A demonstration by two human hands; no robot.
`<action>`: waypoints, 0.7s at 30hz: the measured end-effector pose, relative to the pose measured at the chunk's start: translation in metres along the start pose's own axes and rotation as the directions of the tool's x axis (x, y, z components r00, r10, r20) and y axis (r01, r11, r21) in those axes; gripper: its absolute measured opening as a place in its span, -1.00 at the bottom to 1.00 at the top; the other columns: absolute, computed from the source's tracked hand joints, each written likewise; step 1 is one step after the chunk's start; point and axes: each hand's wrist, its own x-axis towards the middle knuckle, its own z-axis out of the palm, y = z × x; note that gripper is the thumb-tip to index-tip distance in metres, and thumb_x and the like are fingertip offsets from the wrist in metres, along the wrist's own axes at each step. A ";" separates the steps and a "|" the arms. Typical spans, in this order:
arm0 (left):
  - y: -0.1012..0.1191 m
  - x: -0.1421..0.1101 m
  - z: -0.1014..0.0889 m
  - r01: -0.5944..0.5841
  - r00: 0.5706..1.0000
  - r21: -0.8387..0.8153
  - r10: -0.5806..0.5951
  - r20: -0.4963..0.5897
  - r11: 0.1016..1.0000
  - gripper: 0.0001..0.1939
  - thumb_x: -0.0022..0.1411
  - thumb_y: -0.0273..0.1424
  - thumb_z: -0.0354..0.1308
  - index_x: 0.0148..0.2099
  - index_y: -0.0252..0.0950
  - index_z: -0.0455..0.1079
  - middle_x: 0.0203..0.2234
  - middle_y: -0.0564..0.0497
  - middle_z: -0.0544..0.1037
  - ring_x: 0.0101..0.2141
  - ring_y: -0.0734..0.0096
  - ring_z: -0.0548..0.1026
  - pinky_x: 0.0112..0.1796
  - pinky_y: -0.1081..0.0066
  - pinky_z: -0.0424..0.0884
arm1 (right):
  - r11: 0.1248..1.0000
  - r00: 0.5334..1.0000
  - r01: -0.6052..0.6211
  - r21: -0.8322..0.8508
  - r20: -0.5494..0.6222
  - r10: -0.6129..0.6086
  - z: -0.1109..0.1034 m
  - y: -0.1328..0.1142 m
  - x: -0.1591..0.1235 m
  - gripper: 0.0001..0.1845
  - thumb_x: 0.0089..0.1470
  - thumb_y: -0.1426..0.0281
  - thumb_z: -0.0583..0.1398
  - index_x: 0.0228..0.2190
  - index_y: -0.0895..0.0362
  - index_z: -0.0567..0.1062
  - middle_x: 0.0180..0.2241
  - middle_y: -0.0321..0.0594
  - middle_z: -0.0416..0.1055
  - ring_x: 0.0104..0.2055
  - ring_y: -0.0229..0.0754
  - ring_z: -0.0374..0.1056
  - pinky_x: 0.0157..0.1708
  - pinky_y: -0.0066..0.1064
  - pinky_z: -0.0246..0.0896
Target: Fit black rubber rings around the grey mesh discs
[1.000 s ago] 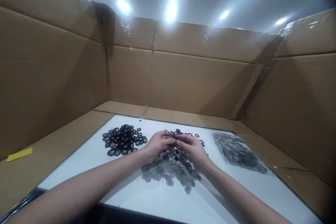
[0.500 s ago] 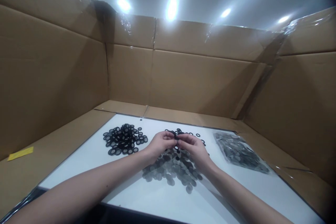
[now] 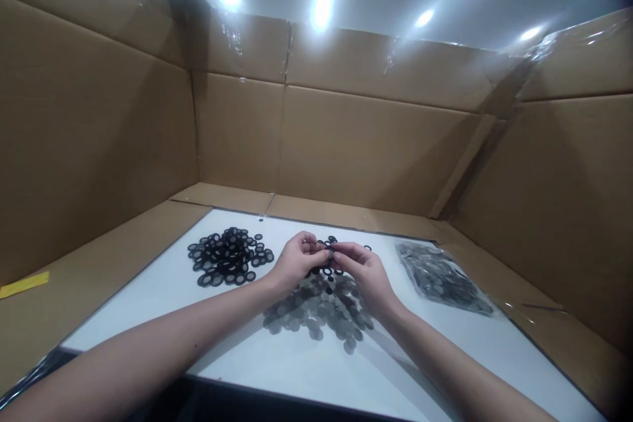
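My left hand and my right hand meet over the middle of the white table, thumbs and fingers pinched together. Between their fingertips is a small black ring, mostly covered by the fingers; whether a disc sits in it I cannot make out. Loose black rings lie just beneath and behind the hands. Closer to me spreads a heap of flat grey discs, partly overlapped by both hands. Left of my left hand is a pile of black rings with grey centres.
A clear plastic bag packed with grey discs lies on the right of the white tabletop. Cardboard walls enclose the table at the back and sides. Yellow tape is stuck on the cardboard at the left.
The whole view has shifted slightly, so the table sits a little higher and further left. Both hands still pinch together, their fingers slightly rearranged around the black ring.
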 end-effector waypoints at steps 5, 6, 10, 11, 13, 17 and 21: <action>0.001 -0.002 0.000 0.003 1.000 0.011 -0.003 0.008 1.000 -0.66 -0.03 -0.33 0.29 -0.28 -0.30 0.20 -0.41 0.03 0.43 -0.35 0.46 0.45 -0.21 0.35 0.36 | 1.000 1.000 0.022 0.011 0.008 -0.022 -0.001 0.002 -0.001 -0.73 -0.09 0.31 0.27 -0.29 0.15 0.52 -0.31 -0.16 0.50 -0.29 -0.16 0.39 -0.22 -0.31 0.30; 0.001 -0.002 0.001 0.001 1.000 0.016 -0.001 0.007 1.000 -0.66 -0.03 -0.33 0.28 -0.29 -0.30 0.19 -0.42 0.04 0.43 -0.36 0.47 0.45 -0.21 0.35 0.37 | 1.000 1.000 0.026 0.007 0.011 -0.026 -0.001 0.002 -0.001 -0.74 -0.09 0.31 0.27 -0.30 0.15 0.52 -0.31 -0.15 0.50 -0.29 -0.16 0.39 -0.22 -0.31 0.30; 0.000 -0.004 0.002 -0.019 1.000 0.008 0.019 -0.007 1.000 -0.67 -0.02 -0.33 0.27 -0.29 -0.29 0.18 -0.43 0.07 0.42 -0.36 0.49 0.44 -0.22 0.37 0.37 | 0.999 0.999 0.031 -0.019 0.012 -0.031 0.000 0.000 -0.001 -0.73 -0.10 0.30 0.28 -0.32 0.17 0.53 -0.32 -0.14 0.50 -0.30 -0.15 0.40 -0.23 -0.30 0.32; 0.000 -0.004 0.002 -0.025 1.000 0.002 0.025 -0.009 1.000 -0.67 -0.01 -0.33 0.27 -0.29 -0.28 0.18 -0.42 0.07 0.42 -0.36 0.49 0.44 -0.23 0.38 0.37 | 0.999 0.999 0.031 -0.025 0.010 -0.031 0.000 -0.001 -0.001 -0.73 -0.11 0.30 0.28 -0.32 0.18 0.53 -0.32 -0.14 0.50 -0.30 -0.15 0.40 -0.24 -0.30 0.32; 0.001 -0.004 0.002 -0.030 1.000 0.005 0.030 -0.005 1.000 -0.68 0.00 -0.33 0.26 -0.28 -0.28 0.18 -0.42 0.06 0.42 -0.35 0.49 0.44 -0.23 0.39 0.37 | 0.999 1.000 0.029 -0.033 0.006 -0.029 0.001 -0.001 -0.001 -0.73 -0.11 0.29 0.28 -0.33 0.18 0.54 -0.33 -0.14 0.50 -0.30 -0.14 0.41 -0.23 -0.30 0.32; 0.003 -0.003 0.001 0.004 1.000 0.044 -0.005 0.027 0.999 -0.67 -0.03 -0.34 0.28 -0.26 -0.30 0.21 -0.40 0.03 0.43 -0.32 0.45 0.45 -0.23 0.40 0.36 | 0.996 0.998 0.059 -0.060 0.007 -0.059 0.000 0.001 -0.001 -0.74 -0.10 0.29 0.27 -0.33 0.17 0.54 -0.32 -0.14 0.50 -0.28 -0.13 0.41 -0.23 -0.30 0.32; 0.004 -0.001 0.000 0.048 0.998 0.043 -0.049 0.029 0.998 -0.65 -0.04 -0.36 0.29 -0.25 -0.31 0.22 -0.40 0.02 0.44 -0.33 0.43 0.46 -0.26 0.41 0.35 | 0.990 0.995 0.097 -0.105 0.019 -0.095 0.001 0.002 -0.001 -0.75 -0.08 0.29 0.26 -0.32 0.15 0.54 -0.34 -0.17 0.50 -0.31 -0.16 0.40 -0.26 -0.33 0.31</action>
